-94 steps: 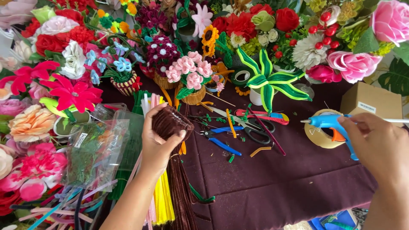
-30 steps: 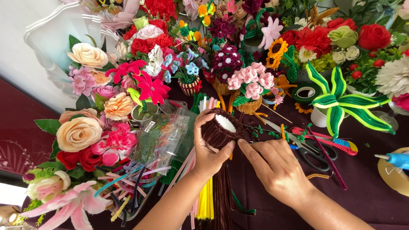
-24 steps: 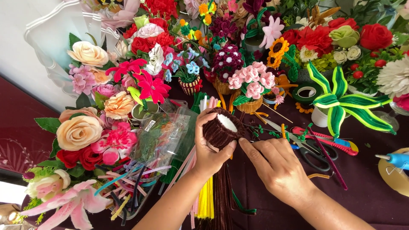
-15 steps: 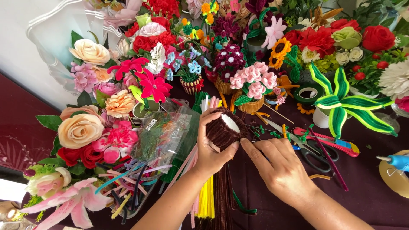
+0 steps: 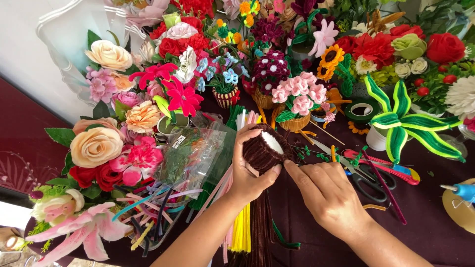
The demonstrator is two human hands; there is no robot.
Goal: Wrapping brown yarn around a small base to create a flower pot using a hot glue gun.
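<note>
Along the left edge of the tabletop a bank of handmade flowers crowds together, peach roses, red roses and a pink lily among them. Just right of these lies a clear plastic bag with green material inside, over loose coloured strips. Your left hand comes up from the near edge with its fingers curled closed around a small brown fuzzy pot, thumb along the underside, holding it tilted so the white inside of its rim faces right. The pot is wrapped in dark brown pipe cleaner and sits near the middle of the tabletop, lifted off it. Below it a bundle of pipe cleaners, yellow, pink and brown, runs toward the near edge. Your right hand sits just right of the pot, fingers loosely bent and close together, the forefinger tip touching the pot's lower side. Behind, a small basket carries pink blossoms. Farther right lie scissors and a red-handled tool, then a white cup holding striped green leaves, and a blue glue gun at the right edge.
</note>
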